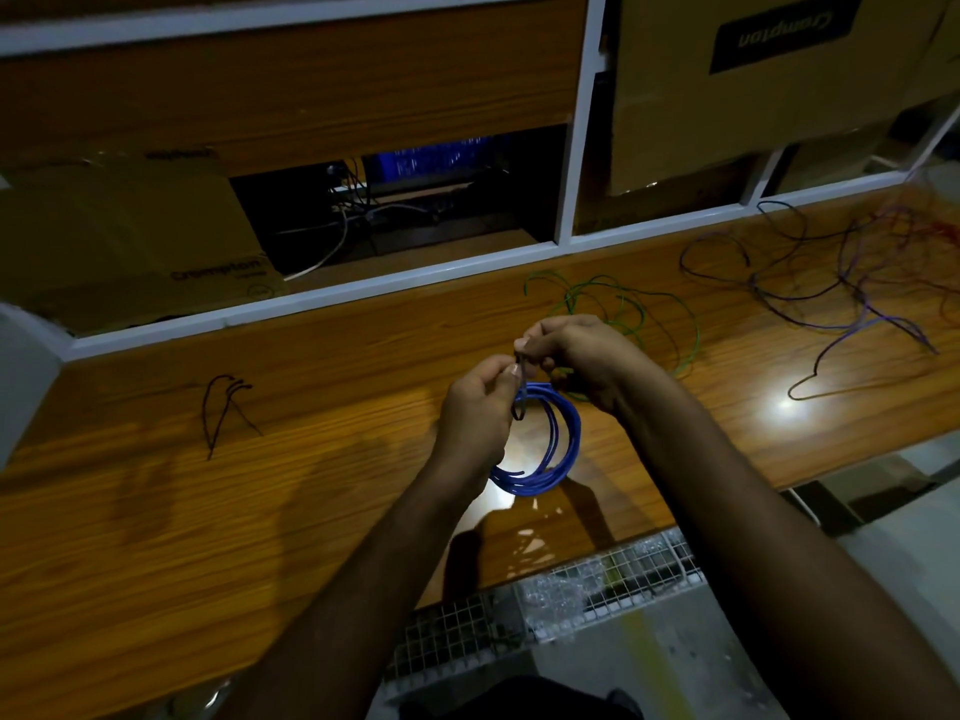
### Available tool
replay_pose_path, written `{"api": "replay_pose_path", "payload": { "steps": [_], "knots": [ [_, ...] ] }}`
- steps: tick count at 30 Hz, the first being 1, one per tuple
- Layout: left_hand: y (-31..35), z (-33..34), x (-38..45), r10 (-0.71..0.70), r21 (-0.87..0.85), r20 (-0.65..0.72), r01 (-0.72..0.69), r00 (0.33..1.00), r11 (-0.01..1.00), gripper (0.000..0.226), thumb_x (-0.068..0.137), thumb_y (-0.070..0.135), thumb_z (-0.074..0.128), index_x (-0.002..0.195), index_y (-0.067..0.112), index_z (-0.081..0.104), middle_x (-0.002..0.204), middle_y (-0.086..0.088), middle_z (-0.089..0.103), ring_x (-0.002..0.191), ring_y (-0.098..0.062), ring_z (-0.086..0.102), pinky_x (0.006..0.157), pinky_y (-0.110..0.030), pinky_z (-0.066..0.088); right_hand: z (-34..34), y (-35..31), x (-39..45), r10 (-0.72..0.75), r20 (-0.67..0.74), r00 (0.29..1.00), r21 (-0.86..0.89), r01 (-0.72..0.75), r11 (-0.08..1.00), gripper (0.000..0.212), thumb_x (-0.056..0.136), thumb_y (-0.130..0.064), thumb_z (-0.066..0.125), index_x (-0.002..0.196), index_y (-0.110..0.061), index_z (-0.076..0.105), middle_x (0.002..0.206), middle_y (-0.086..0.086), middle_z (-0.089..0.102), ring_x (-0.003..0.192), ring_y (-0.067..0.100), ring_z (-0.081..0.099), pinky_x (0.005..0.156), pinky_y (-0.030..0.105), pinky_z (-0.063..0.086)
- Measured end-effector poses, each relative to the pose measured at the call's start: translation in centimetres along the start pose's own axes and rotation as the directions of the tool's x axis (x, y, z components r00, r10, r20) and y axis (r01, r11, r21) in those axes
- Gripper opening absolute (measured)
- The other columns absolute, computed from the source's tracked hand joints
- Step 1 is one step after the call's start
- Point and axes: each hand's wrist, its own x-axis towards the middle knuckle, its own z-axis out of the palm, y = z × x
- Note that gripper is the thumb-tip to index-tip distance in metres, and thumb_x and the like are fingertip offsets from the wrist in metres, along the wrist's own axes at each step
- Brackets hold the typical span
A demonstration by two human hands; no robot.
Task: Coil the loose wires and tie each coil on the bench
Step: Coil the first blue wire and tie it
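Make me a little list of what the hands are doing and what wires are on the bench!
left hand: pinches a dark tie at the blue coil
right hand: pinches the tie's upper end
blue coil: held above the bench
green wire: loose, behind the hands
purple wires: tangled, far right
dark ties: lying at left

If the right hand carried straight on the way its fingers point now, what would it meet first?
The right hand points toward the left hand, both pinching the dark tie on the blue coil. It would likely meet the left hand's fingers first, though depth is unclear.
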Motion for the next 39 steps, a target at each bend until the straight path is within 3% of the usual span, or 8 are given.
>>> {"api": "replay_pose_path", "payload": {
  "steps": [6, 11, 15, 18, 26, 31, 36, 39],
  "knots": [
    [0.0, 0.1, -0.3, 0.028, -0.015, 0.026, -0.028, 0.999, 0.999, 0.028, 0.106, 0.021, 0.039, 0.102, 0.007, 0.063, 0.044, 0.016, 0.046, 0.038, 0.002, 0.04, 0.04, -0.011, 0.028, -1.0, -1.0, 1.4, 0.066, -0.215, 0.974, 0.182, -0.026, 0.983, 0.012, 0.097, -0.015, 0.054, 0.087, -0.017, 0.06, 0.099, 0.005, 0.056, 0.087, 0.017, 0.051, 0.068, 0.026, 0.044],
    [-1.5, 0.4, -0.2, -0.136, -0.177, 0.059, 0.144, 0.989, 0.974, 0.033, 0.106, 0.029, 0.036, 0.1, 0.011, 0.063, 0.052, 0.002, 0.025, 0.042, -0.012, 0.019, 0.042, -0.023, 0.015, -1.3, -3.2, 0.9, -0.006, -0.123, 0.992, 0.3, 0.043, 0.953, 0.012, 0.103, -0.012, 0.046, 0.099, -0.012, 0.057, 0.108, 0.01, 0.058, 0.093, 0.02, 0.065, 0.066, 0.03, 0.059],
    [-2.7, 0.7, 0.2, -0.317, -0.228, 0.072, 0.325, 0.946, 0.918, 0.033, 0.105, 0.032, 0.037, 0.104, 0.014, 0.065, 0.055, 0.004, 0.024, 0.045, -0.012, 0.021, 0.043, -0.02, 0.017, -0.5, -4.4, 0.2, -0.228, -0.129, 0.965, 0.075, 0.239, 0.968, 0.011, 0.102, -0.012, 0.048, 0.097, -0.011, 0.057, 0.102, 0.009, 0.06, 0.084, 0.02, 0.071, 0.069, 0.033, 0.061],
    [-3.9, 0.9, 0.8, -0.268, -0.111, -0.066, 0.26, 0.961, 0.959, 0.032, 0.105, 0.031, 0.04, 0.094, 0.017, 0.066, 0.053, 0.009, 0.036, 0.05, -0.012, 0.029, 0.048, -0.024, 0.021, 0.4, -4.1, 0.1, -0.358, -0.148, 0.922, -0.018, 0.359, 0.933, 0.01, 0.1, -0.01, 0.052, 0.092, -0.011, 0.058, 0.098, 0.012, 0.061, 0.078, 0.021, 0.073, 0.066, 0.034, 0.061],
    [-6.7, 0.3, 1.9, -0.215, 0.016, -0.248, 0.226, 0.945, 0.974, 0.029, 0.103, 0.032, 0.041, 0.088, 0.024, 0.066, 0.087, 0.001, 0.064, 0.081, -0.019, 0.055, 0.071, -0.033, 0.041, 2.5, -3.0, 0.6, -0.386, -0.153, 0.91, -0.118, 0.371, 0.921, 0.011, 0.098, -0.009, 0.056, 0.088, -0.013, 0.059, 0.093, 0.013, 0.064, 0.075, 0.02, 0.074, 0.069, 0.041, 0.063],
    [-7.7, -0.9, 3.2, -0.338, -0.105, -0.28, 0.322, 0.898, 0.941, 0.025, 0.102, 0.033, 0.044, 0.088, 0.027, 0.063, 0.074, 0.003, 0.054, 0.066, -0.014, 0.045, 0.057, -0.028, 0.034, 3.1, -2.1, 1.1, -0.376, -0.161, 0.912, -0.044, 0.374, 0.926, 0.007, 0.098, -0.01, 0.055, 0.095, -0.006, 0.059, 0.091, 0.014, 0.065, 0.078, 0.021, 0.074, 0.07, 0.038, 0.063],
    [-7.5, -2.4, 4.1, -0.444, -0.227, -0.272, 0.392, 0.854, 0.892, 0.02, 0.102, 0.029, 0.048, 0.108, 0.018, 0.064, 0.086, -0.005, 0.063, 0.077, -0.018, 0.056, 0.068, -0.03, 0.044, 4.0, -1.6, 1.8, -0.391, -0.108, 0.914, -0.002, 0.393, 0.92, 0.005, 0.097, -0.01, 0.058, 0.095, -0.008, 0.061, 0.1, 0.015, 0.066, 0.086, 0.02, 0.075, 0.072, 0.031, 0.06],
    [-7.3, -3.7, 4.5, -0.52, -0.283, -0.196, 0.46, 0.831, 0.841, 0.023, 0.102, 0.034, 0.048, 0.11, 0.014, 0.058, 0.057, 0.002, 0.043, 0.045, -0.011, 0.038, 0.042, -0.023, 0.03, 4.9, -1.4, 1.9, -0.437, -0.066, 0.897, -0.01, 0.437, 0.899, 0.005, 0.096, -0.014, 0.06, 0.095, -0.01, 0.062, 0.101, 0.011, 0.066, 0.091, 0.019, 0.073, 0.075, 0.032, 0.061]
  ]
}}
